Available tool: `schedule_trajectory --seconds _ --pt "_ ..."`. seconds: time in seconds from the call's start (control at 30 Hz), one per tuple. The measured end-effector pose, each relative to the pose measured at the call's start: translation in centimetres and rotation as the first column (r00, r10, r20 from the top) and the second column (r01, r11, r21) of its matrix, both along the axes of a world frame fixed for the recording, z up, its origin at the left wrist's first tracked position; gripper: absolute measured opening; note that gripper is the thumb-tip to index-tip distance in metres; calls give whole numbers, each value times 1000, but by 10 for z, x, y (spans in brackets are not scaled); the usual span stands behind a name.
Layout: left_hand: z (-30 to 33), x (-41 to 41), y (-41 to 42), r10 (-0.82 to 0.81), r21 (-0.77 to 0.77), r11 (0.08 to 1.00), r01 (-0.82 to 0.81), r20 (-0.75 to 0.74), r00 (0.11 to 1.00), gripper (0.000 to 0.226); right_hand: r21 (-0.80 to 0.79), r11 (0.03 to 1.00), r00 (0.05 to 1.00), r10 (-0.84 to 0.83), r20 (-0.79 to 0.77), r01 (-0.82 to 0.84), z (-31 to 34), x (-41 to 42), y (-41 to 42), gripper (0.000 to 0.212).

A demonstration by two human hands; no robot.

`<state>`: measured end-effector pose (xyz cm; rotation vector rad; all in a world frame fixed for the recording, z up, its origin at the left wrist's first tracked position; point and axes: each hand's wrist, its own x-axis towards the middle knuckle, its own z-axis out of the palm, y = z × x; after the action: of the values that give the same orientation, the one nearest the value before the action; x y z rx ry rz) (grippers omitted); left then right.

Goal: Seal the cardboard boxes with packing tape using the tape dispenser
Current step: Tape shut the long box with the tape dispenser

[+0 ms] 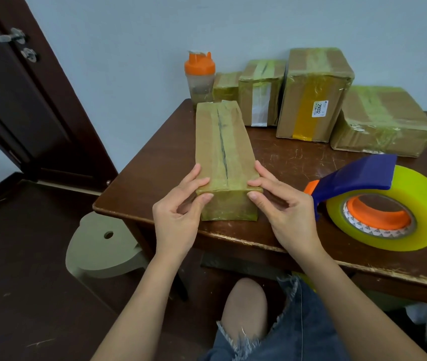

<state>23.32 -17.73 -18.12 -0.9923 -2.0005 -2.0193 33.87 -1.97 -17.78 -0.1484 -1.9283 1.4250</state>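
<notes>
A long narrow cardboard box (223, 149) lies on the brown table (298, 162), its near end at the front edge. Glossy tape covers its top seam and near end. My left hand (178, 212) pinches the box's near left corner between thumb and fingers. At the near right corner my right hand (282, 207) does the same. The tape dispenser (379, 201), blue with an orange hub and a thick yellow-green roll, lies on the table to the right of my right hand, untouched.
Several taped boxes stand along the wall at the back: a small one (226, 86), a medium one (260, 92), a tall one (314, 95) and a flat one (384, 121). An orange-lidded shaker bottle (199, 76) stands at the back left. A pale stool (103, 246) sits left of the table, near a dark door (24, 95).
</notes>
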Motion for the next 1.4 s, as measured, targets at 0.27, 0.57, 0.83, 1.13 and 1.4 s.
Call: schedule_trajectory --seconds 0.27,0.57,0.83,1.13,1.4 --pt "3 7 5 -8 18 1000 5 144 990 24 -66 996 998 -57 -27 55 -2 -6 -11 22" --pt "28 27 34 24 136 985 -108 509 860 54 -156 961 970 -210 122 228 23 -33 -31 53" --pt "17 19 55 270 -97 963 -252 372 888 43 -62 875 875 -475 90 481 16 -53 -44 24" --pt "38 22 54 261 -111 965 -237 505 823 41 -332 895 945 -227 236 298 40 -40 -32 45" --pt "36 17 53 213 -196 968 -155 321 923 28 -135 922 894 -305 329 364 37 -43 -31 58"
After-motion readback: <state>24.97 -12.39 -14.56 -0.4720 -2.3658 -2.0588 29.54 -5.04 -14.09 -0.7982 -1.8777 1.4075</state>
